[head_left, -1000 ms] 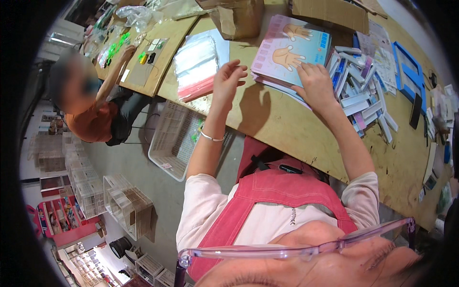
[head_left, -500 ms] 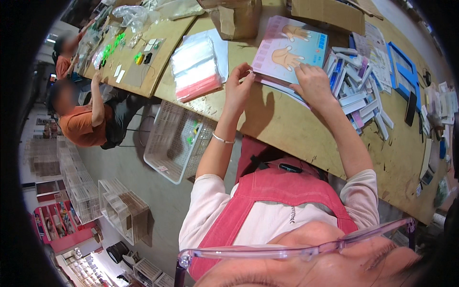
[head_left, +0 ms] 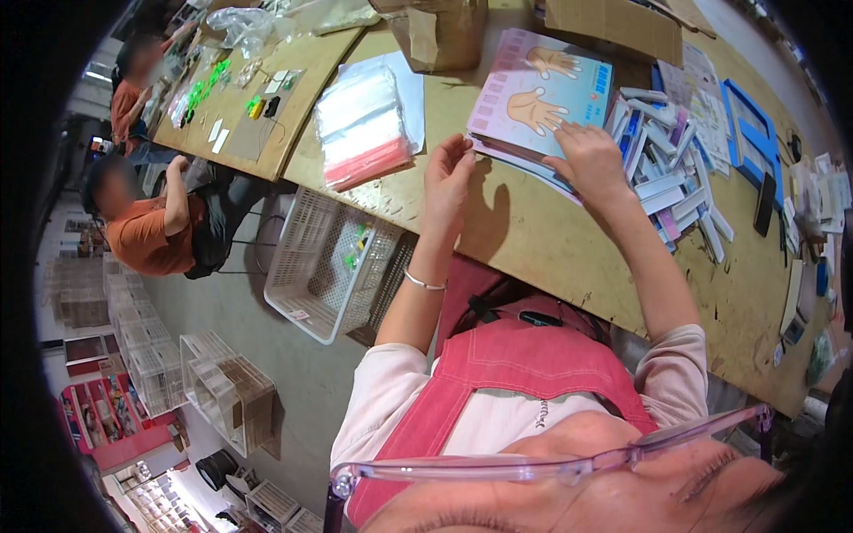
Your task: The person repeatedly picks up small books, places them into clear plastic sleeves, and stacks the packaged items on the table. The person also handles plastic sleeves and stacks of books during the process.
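Observation:
A stack of printed sheets [head_left: 583, 93], pink and light blue with pictures of open hands, lies on the table before me. My right hand [head_left: 590, 160] is at its lower right corner, fingers bent over the top sheet and thumb at the near edge. Just off the lower left corner is my left hand [head_left: 449, 178], its thumb and fingertips drawn together. Whatever they may pinch is too small to make out. To the left, a pile of clear plastic bags [head_left: 360, 129] with red bands rests on a pale sheet.
Right of the stack lie several white and blue narrow boxes [head_left: 662, 186], a blue frame [head_left: 753, 133] and a black phone [head_left: 764, 202]. Cardboard boxes [head_left: 444, 40] stand behind. A white plastic basket [head_left: 306, 306] is below the table edge. Two people in orange sit at left.
My left hand has drawn slightly down, away from the stack's corner. My right hand stays at the sheets, shifted a little. The nearer person at left has lowered an arm from the table.

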`<state>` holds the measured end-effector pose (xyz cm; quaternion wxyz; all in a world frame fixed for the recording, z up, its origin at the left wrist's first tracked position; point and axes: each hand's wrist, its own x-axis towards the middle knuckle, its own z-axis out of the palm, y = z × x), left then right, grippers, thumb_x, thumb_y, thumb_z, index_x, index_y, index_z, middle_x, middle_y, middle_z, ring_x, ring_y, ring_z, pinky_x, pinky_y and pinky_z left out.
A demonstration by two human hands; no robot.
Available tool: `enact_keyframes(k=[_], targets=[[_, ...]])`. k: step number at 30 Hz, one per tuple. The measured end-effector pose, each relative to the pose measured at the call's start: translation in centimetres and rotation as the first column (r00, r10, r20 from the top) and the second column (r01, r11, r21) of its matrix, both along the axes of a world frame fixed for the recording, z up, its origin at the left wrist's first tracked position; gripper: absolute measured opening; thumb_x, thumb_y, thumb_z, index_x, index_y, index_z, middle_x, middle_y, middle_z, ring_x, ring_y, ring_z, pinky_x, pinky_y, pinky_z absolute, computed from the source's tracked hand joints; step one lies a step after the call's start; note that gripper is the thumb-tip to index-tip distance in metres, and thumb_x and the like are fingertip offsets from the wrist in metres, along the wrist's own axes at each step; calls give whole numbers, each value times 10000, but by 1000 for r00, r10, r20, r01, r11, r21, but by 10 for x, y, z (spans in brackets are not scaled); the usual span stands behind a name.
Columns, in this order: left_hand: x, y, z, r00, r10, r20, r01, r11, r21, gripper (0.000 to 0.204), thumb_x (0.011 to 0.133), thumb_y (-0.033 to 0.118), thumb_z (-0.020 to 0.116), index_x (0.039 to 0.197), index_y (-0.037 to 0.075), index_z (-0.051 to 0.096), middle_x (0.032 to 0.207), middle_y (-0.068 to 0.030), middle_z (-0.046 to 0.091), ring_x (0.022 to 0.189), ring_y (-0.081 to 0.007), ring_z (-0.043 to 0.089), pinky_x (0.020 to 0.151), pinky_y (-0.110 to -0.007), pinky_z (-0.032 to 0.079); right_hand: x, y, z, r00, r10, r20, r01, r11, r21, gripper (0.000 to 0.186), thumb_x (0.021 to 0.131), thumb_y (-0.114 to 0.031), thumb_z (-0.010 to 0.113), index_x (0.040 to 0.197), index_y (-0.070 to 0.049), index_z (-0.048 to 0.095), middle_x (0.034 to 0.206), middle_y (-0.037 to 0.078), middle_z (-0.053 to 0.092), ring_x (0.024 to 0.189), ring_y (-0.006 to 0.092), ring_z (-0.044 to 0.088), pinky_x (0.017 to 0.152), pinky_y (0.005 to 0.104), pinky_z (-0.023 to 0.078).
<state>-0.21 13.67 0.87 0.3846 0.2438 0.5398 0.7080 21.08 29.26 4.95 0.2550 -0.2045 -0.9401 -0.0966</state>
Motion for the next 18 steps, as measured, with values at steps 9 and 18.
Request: enact_keyframes(k=[9, 18], targets=[[55, 19, -24, 505, -252, 825, 327, 941, 87, 283, 1021, 193, 677, 1196, -14, 594, 1146, -169, 684, 1104, -331, 676, 1035, -460, 551, 1, 2, 6, 1000, 2, 31, 1, 995, -101, 443, 811, -392, 839, 1028, -24, 719, 1149, 140, 760, 975, 310, 727, 873, 411, 551], [54, 40, -25, 440, -258, 860, 278, 950, 143, 217, 1020, 159, 648, 1069, -37, 567, 1081, -195, 648, 1018, -325, 652, 1014, -448, 555, 7, -9, 5, 1000, -10, 29, 16, 980, -199, 572, 830, -296, 834, 1293, -8, 660, 1329, 211, 682, 1204, 404, 651, 1009, 478, 519]])
